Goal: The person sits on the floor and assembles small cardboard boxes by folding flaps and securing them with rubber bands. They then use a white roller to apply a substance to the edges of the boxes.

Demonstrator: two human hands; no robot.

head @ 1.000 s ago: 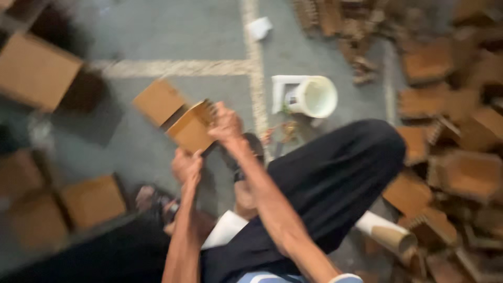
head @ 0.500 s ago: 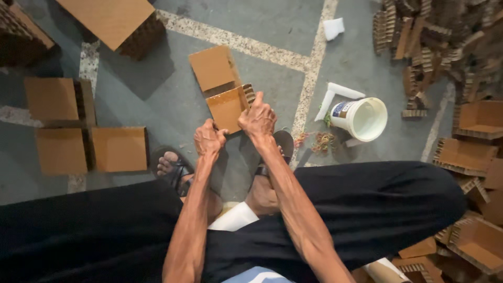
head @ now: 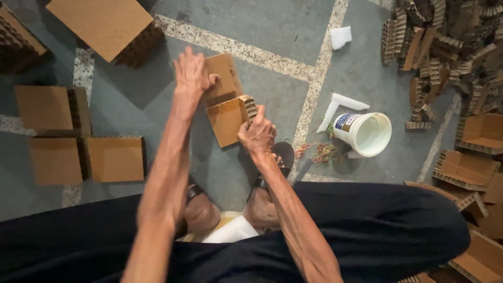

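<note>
Above the floor point(head: 293, 31), the right hand point(head: 258, 135) is clamping the cardboard piece point(head: 226, 119) at 3 o'clock; the left hand point(head: 191, 73), fingers apart, is pressing its flap point(head: 224, 76) at 11 o'clock.

The cardboard piece point(head: 226, 107) sits in the middle of the floor point(head: 283, 31), between both hands, ahead of the sandalled feet point(head: 262, 202). Flat cardboard squares point(head: 78, 139) lie to its left, a bucket point(head: 364, 133) and rubber bands point(head: 324, 153) to its right, and a heap of cardboard strips point(head: 445, 47) far right.
</note>
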